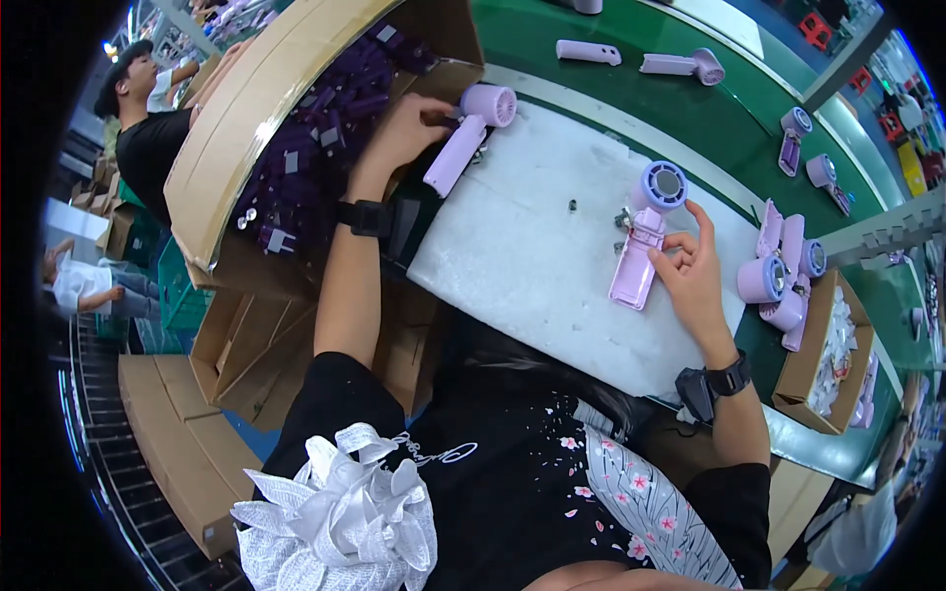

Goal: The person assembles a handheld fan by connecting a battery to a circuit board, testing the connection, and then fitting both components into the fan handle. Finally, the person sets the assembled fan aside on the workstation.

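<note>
My right hand (693, 276) grips a lilac handheld fan by the edge of its handle, thumb on the near side and index finger stretched toward the head. The fan's round head (663, 186) points away from me, and its opened handle (636, 266) shows the inside, with small metallic parts beside it. At the left, my left hand (404, 133) hovers by the edge of a cardboard box, thumb and index finger curved with a gap between them. Just right of those fingers, another lilac fan (458, 156) lies on the white foam mat (522, 236).
Dark purple parts (325, 128) fill the large cardboard box (227, 138) at the left. Several fans (764, 281) cluster at the right beside a small carton (828, 374) of white pieces. More fan parts lie on the green belt (591, 89). A co-worker (148, 128) stands at far left.
</note>
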Motion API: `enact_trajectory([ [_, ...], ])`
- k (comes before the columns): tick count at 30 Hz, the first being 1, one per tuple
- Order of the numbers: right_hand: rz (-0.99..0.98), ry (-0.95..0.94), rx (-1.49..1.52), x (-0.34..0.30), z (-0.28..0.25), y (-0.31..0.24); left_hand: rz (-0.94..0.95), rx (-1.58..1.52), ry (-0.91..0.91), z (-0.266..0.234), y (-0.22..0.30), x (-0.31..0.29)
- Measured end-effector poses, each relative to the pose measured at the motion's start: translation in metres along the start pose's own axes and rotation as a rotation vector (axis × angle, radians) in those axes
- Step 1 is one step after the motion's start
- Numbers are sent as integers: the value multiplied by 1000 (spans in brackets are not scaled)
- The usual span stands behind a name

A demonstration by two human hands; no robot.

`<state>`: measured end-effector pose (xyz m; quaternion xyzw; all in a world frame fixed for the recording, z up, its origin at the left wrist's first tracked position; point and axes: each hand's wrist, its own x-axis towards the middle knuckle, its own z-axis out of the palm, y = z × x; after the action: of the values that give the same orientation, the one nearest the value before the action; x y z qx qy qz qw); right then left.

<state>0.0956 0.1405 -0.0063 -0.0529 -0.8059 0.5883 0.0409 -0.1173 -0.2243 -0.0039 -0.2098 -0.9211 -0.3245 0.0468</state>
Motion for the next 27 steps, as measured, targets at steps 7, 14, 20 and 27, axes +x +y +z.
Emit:
enact_trajectory([
  [7,1,-26,-53,-3,4,4,-317,-185,176,-8,1,12],
  [14,-109,85,-148,0,4,-1,241,-96,789,-48,52,-11],
  [20,-779,409,-438,5,13,-24,316,-412,289,-23,180,-48],
  [27,-655,193,-425,-6,18,-8,284,-752,-352,60,205,-48],
])
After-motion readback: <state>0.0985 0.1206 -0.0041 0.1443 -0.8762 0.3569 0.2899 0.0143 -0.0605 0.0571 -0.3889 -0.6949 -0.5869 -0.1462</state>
